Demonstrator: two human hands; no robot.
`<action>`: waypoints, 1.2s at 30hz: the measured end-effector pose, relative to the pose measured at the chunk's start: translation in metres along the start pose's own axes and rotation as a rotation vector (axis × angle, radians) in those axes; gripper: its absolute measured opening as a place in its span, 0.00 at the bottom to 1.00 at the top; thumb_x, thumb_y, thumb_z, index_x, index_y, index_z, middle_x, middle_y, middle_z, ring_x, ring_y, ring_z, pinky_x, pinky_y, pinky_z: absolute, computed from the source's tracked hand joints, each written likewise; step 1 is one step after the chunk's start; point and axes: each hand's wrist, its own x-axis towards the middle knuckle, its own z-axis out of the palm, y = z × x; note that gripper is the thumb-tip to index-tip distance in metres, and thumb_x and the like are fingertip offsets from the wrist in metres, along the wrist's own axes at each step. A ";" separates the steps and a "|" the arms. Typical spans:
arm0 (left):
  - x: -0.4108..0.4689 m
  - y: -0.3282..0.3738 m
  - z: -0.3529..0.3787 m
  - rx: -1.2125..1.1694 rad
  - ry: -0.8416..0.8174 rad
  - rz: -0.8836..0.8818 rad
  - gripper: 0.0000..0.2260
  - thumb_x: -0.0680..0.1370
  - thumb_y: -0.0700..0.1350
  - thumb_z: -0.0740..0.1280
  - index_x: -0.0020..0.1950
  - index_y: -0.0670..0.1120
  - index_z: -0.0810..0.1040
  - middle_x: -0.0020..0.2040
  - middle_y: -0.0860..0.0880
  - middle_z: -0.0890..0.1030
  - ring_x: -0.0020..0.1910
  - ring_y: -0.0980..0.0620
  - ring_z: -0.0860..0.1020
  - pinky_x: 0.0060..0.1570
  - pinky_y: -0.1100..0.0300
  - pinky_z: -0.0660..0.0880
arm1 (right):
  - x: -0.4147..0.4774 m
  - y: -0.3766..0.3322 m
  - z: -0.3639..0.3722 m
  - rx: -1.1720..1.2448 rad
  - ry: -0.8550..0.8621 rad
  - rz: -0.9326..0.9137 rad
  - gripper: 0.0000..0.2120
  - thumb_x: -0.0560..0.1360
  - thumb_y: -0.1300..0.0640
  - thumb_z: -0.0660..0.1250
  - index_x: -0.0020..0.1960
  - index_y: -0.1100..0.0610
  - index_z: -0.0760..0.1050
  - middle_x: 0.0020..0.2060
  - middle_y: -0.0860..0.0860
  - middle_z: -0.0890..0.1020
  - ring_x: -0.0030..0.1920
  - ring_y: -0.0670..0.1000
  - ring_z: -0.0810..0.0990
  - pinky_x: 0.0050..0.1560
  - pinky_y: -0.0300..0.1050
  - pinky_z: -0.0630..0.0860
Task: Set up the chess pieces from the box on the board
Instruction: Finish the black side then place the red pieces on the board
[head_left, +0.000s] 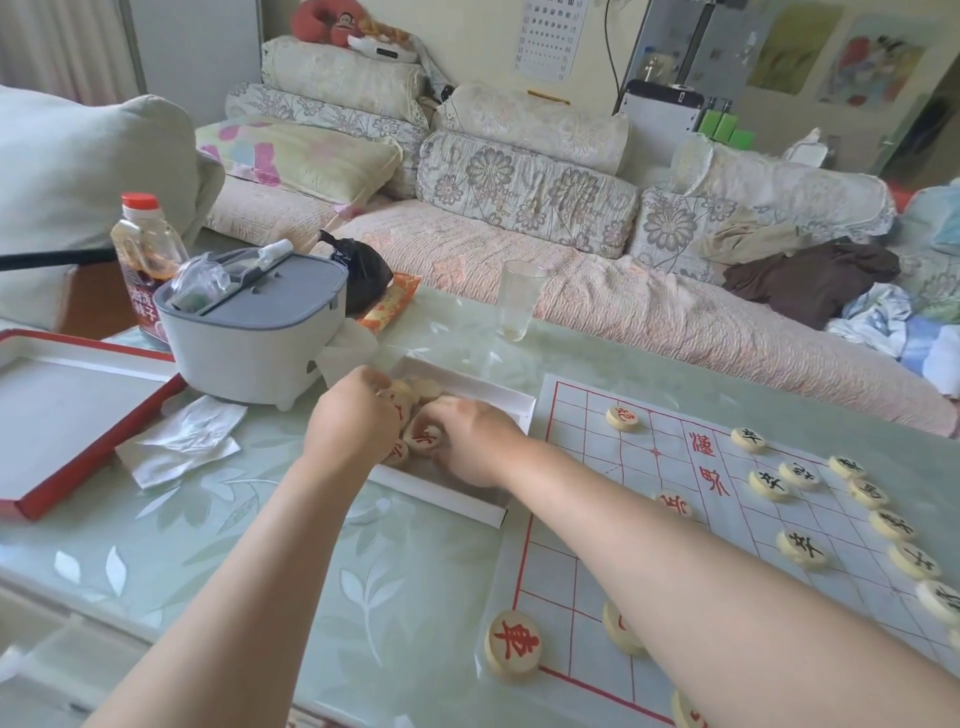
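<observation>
Digging in the box (498, 399), the left hand (353, 418) and right hand (470, 441) curl over leftover red pieces (423, 436), grip unclear; black pieces (769, 483) line the board (587, 431) along its right edge, with few red ones (513, 647) placed.

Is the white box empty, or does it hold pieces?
Not empty: several round pieces with red characters lie in the box, between the left hand and right hand reaching in.
</observation>
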 end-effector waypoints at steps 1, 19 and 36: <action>0.000 0.002 0.002 -0.006 -0.005 0.001 0.14 0.78 0.43 0.58 0.62 0.50 0.75 0.52 0.47 0.78 0.50 0.43 0.78 0.45 0.55 0.77 | -0.001 0.001 0.000 0.001 -0.001 0.006 0.13 0.74 0.53 0.68 0.58 0.44 0.76 0.59 0.46 0.77 0.60 0.52 0.76 0.56 0.48 0.75; -0.044 0.096 0.093 -0.137 -0.257 0.214 0.12 0.77 0.44 0.62 0.59 0.49 0.78 0.48 0.48 0.81 0.41 0.48 0.79 0.33 0.63 0.72 | -0.099 0.127 -0.061 0.201 0.350 0.417 0.18 0.70 0.52 0.72 0.60 0.50 0.76 0.58 0.50 0.73 0.56 0.52 0.76 0.57 0.46 0.74; -0.048 0.109 0.144 -0.116 -0.437 0.220 0.10 0.78 0.41 0.61 0.58 0.49 0.76 0.48 0.49 0.79 0.43 0.46 0.83 0.32 0.63 0.73 | -0.130 0.219 -0.046 0.127 0.255 0.658 0.10 0.74 0.42 0.66 0.53 0.44 0.75 0.58 0.46 0.77 0.59 0.51 0.76 0.58 0.47 0.73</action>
